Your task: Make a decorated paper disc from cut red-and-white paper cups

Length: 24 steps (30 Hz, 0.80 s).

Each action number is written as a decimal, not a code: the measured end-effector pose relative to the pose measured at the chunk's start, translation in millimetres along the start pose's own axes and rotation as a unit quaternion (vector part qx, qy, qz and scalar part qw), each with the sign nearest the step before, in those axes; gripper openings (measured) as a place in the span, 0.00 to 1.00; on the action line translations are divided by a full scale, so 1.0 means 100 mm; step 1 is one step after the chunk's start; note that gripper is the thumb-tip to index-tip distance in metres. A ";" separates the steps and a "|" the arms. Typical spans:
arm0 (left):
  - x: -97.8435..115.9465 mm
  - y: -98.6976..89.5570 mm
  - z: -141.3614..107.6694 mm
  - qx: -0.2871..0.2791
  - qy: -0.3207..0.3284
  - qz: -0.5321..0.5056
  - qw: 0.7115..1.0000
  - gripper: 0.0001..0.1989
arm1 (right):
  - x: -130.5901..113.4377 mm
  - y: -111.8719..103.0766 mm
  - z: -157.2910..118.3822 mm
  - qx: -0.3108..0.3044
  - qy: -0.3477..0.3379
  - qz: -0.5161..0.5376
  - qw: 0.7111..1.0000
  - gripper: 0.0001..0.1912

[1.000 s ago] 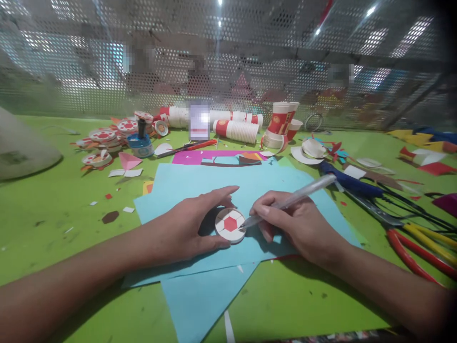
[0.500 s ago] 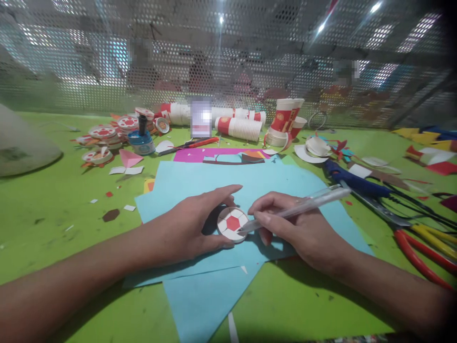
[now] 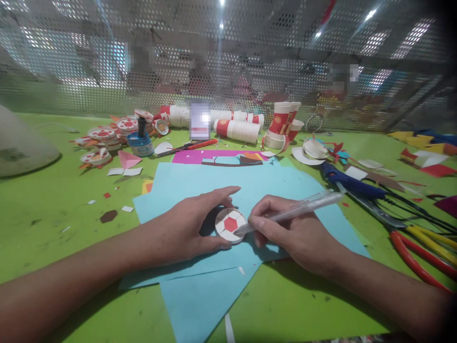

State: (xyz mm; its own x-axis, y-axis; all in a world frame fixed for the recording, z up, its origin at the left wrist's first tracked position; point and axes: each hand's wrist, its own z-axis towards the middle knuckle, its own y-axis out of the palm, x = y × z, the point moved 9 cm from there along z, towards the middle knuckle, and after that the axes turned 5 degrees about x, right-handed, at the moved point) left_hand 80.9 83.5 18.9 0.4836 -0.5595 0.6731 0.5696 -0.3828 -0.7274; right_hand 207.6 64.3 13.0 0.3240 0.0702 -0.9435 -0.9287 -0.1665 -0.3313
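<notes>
A small white paper disc lies on light blue paper. It carries a red hexagon in its middle, with dark lines running from the corners toward the rim. My left hand curls around the disc's left side, thumb and fingers gripping its edge. Between the thumb and fingers of my right hand is a clear-barrelled pen. The pen's tip meets the disc's face just below the red hexagon, at the lower right.
At the right lie a blue-handled glue gun and scissors with red and yellow handles. Behind the paper stand a blue ink bottle, stacked paper cups and red-handled scissors. Finished paper turtles crowd the back left.
The whole scene has shifted slightly left in view. My right hand and the pen have moved a little on the disc; my left hand keeps its hold.
</notes>
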 end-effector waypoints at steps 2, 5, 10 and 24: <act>0.00 0.00 0.00 -0.002 0.001 0.001 1.000 0.41 | 0.01 0.00 0.00 -0.001 0.001 -0.002 1.000 0.06; 0.01 0.00 -0.01 -0.002 0.005 0.004 1.000 0.40 | 0.00 0.01 -0.01 -0.005 -0.005 0.000 1.000 0.06; 0.01 -0.01 0.00 0.003 0.007 0.005 1.000 0.40 | -0.01 0.02 -0.01 -0.005 0.000 0.006 1.000 0.07; 0.01 -0.01 0.00 0.000 0.007 0.010 1.000 0.40 | 0.00 0.01 0.00 -0.010 -0.006 0.020 1.000 0.07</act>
State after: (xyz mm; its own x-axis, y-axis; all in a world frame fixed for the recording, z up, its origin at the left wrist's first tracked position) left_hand 81.1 83.0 20.2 0.4849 -0.5773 0.6570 0.5607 -0.3712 -0.7401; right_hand 206.4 63.9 12.6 0.2853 0.0740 -0.9556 -0.9369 -0.1884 -0.2944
